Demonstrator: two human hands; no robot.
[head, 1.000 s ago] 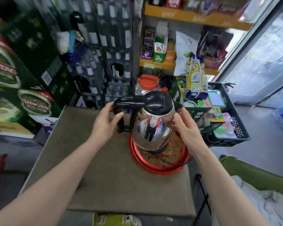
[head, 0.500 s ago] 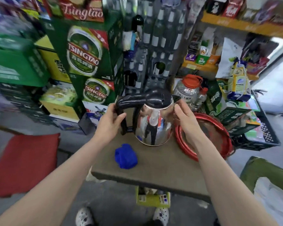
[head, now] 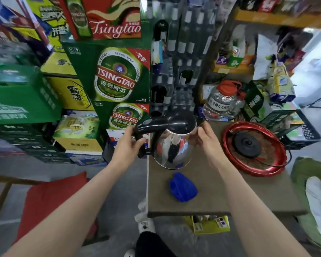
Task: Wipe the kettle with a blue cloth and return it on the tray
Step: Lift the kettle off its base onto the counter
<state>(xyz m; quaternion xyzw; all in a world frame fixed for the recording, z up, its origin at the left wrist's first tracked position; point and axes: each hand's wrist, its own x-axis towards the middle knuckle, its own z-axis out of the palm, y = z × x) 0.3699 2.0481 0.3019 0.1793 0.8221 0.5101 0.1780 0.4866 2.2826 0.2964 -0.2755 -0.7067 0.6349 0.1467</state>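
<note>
Head view: worktop (head: 248,191) carries red tray (head: 258,172) at its 3 o'clock. Kettle (head: 172,151) is off the tray, at the worktop's 9 o'clock edge. Left hand (head: 127,145) grips its black handle; right hand (head: 206,138) holds the steel body with curled fingers. Black base (head: 246,145) sits in the tray. Blue cloth (head: 183,187) lies at the kettle's 6 o'clock, untouched.

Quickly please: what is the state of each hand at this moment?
Left hand: closed round the black handle of the kettle.
Right hand: fingers curled against the kettle's steel side, holding it.
</note>
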